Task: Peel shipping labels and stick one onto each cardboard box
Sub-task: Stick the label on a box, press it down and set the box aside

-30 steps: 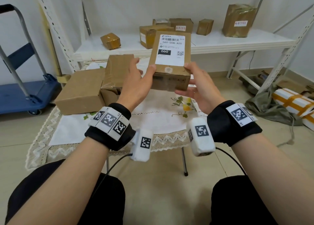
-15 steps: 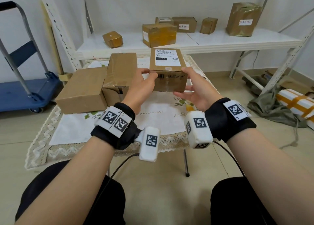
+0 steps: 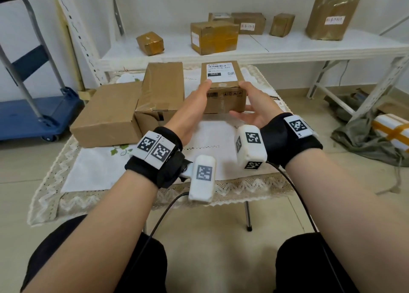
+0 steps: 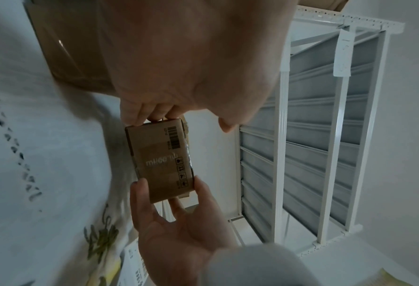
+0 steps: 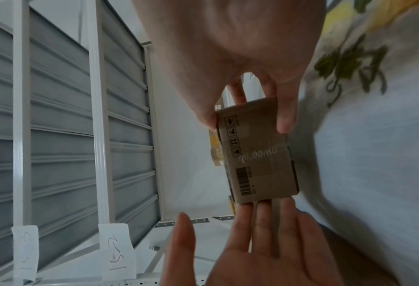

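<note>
A small cardboard box with a white shipping label stuck on its top sits level between my hands, low over the tablecloth; contact with the cloth cannot be told. My left hand presses straight fingers against its left end, thumb near the top edge. My right hand grips the right end, thumb above and fingers below. The left wrist view shows the box with the right hand clamped on it. In the right wrist view the left fingers touch the box.
Two larger brown boxes stand on the table's left half. A label sheet lies at the table's right edge. Behind, a white shelf carries several boxes. A blue trolley stands on the left.
The labelled box has come down from chest height and tipped flat, label now facing up. Both hands moved forward and down with it toward the table.
</note>
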The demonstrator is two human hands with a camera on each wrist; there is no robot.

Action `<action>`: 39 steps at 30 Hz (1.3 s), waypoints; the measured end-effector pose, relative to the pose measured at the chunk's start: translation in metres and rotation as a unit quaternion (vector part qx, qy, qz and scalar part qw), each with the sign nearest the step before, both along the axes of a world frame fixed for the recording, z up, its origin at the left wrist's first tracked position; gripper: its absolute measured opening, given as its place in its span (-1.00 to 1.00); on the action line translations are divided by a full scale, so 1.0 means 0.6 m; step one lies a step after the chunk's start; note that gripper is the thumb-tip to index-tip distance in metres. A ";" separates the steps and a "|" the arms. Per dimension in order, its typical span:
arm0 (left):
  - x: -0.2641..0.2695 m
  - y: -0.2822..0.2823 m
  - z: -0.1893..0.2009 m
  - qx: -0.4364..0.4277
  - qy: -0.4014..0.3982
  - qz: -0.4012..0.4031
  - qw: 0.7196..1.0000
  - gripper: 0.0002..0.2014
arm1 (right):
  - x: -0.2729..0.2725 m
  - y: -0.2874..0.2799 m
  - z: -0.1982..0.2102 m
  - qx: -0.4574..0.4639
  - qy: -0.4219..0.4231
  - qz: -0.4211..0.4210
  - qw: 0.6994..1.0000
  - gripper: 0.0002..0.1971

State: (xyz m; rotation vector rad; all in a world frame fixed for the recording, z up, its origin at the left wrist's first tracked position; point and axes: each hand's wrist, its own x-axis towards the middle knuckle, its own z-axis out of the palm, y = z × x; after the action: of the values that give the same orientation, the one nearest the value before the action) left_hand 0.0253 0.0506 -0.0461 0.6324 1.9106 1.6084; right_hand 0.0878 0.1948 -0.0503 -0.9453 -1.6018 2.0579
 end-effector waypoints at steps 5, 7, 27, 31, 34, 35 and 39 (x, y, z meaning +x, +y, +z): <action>-0.012 0.017 -0.009 0.015 -0.001 0.001 1.000 -0.47 | -0.020 0.004 -0.002 -0.024 -0.010 -0.007 1.000 -0.81; -0.011 0.024 -0.009 0.016 0.004 0.002 1.000 -0.52 | -0.028 0.008 -0.003 -0.023 -0.011 -0.015 1.000 -0.69; 0.007 -0.005 0.006 -0.021 -0.049 0.012 0.998 -0.87 | -0.001 0.012 0.008 0.001 -0.011 -0.045 0.999 -0.83; 0.008 -0.017 0.015 0.025 -0.063 -0.008 0.998 -0.83 | -0.005 0.001 0.009 0.030 -0.017 -0.014 0.999 -0.91; 0.001 -0.030 0.023 0.074 -0.052 -0.012 0.996 -0.73 | -0.013 -0.009 0.004 0.049 -0.017 0.024 0.998 -0.87; -0.004 -0.034 0.026 0.086 -0.036 0.002 0.996 -0.73 | -0.016 -0.012 0.002 0.052 -0.016 0.039 0.998 -0.87; -0.038 -0.055 0.032 0.109 0.024 0.126 0.986 -0.80 | -0.030 -0.027 -0.003 0.040 -0.013 0.096 0.994 -0.90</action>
State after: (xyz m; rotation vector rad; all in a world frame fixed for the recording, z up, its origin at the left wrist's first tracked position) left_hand 0.0026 0.0175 -0.0268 0.5361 1.9273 1.9971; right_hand 0.0697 0.1784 -0.0519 -0.8221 -1.8386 2.0942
